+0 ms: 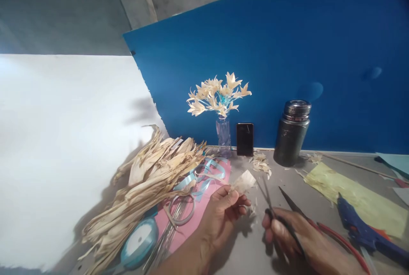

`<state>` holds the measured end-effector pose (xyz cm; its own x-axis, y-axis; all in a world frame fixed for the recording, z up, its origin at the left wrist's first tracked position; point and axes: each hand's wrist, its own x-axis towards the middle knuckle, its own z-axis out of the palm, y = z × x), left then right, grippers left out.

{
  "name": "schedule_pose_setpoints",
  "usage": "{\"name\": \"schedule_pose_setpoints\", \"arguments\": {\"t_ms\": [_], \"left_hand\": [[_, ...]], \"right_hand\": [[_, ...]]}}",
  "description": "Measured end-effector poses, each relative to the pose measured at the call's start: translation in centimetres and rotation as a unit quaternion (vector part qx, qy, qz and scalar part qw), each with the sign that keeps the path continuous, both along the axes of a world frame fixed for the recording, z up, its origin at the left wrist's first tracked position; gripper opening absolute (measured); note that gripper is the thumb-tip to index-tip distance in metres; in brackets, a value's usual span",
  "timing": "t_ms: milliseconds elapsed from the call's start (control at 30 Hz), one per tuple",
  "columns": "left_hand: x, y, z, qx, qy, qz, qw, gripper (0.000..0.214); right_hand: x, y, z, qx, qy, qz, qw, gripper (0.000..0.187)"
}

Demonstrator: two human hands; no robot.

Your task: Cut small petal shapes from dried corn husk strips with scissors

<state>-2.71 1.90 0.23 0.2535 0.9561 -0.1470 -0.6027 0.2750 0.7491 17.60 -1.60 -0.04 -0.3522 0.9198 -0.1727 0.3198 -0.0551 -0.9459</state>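
Note:
Between the thumb and fingers of my left hand [222, 211] is a small pale piece of corn husk [244, 182], its cut edge pointing away from me. My right hand [294, 234] grips a pair of scissors [267, 198] with dark handles. The blades are slightly apart, just right of the husk piece and not touching it. Beneath the hands lie small husk scraps [253, 209]. A pile of dried corn husks [153, 181] lies left of my left hand, and a tool with a dark pointed blade and red handles [332, 232] lies beside my right hand.
Husk flowers [220, 92] stand in a clear vase [223, 134] near a phone [244, 138] and a dark jar [292, 134]. Blue ribbon [140, 241], a tape roll [191, 211], wires [169, 234] and pink paper [179, 241] are left. A blue glue gun [354, 224] overlaps yellow paper [358, 190] at right.

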Motion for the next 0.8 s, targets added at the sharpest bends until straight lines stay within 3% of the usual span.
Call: {"name": "schedule_pose_setpoints", "arguments": {"t_ms": [133, 433, 800], "left_hand": [[0.1, -0.4, 0.2, 0.005, 0.001, -0.014, 1.000, 0.029], [0.3, -0.6, 0.0, 0.016, 0.007, -0.040, 0.999, 0.028], [0.0, -0.3, -0.1, 0.013, 0.040, -0.042, 0.998, 0.021]], "right_hand": [[-1.3, -0.4, 0.6, 0.029, -0.035, 0.061, 0.997, 0.069], [-2.1, -0.2, -0.6, 0.004, -0.015, 0.024, 1.000, 0.064], [-2.0, -0.6, -0.1, -0.025, -0.091, -0.015, 0.995, 0.041]]}}
